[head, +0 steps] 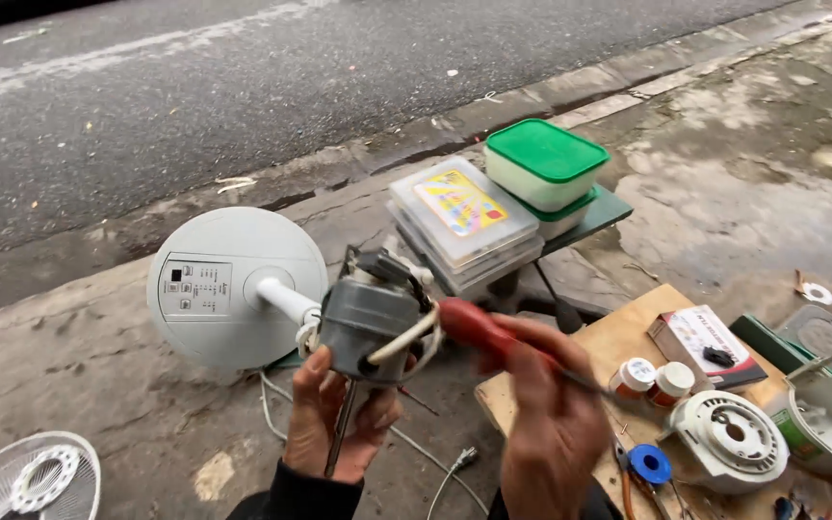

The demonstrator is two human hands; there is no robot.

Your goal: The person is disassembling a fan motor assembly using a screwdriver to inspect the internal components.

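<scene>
Left hand [334, 424] clamped around the underside of one grey fan motor [370, 323], held in the air above the pavement just in front of one round white fan base [233, 289]; right hand [551, 433] closed on one red-handled screwdriver [479, 332], handle end touching the motor's right side. Counted on the small green table [609, 207] beyond: two green-lidded tubs [543, 164] stacked at its right edge, one stack of clear flat boxes [464, 226] at its left. On the wooden board [618, 337] to the right: two small jars [655, 378], one flat carton [705, 342], one blue spool [649, 464], one white round housing [732, 438]; one fan grille [31, 477] at the lower left.
</scene>
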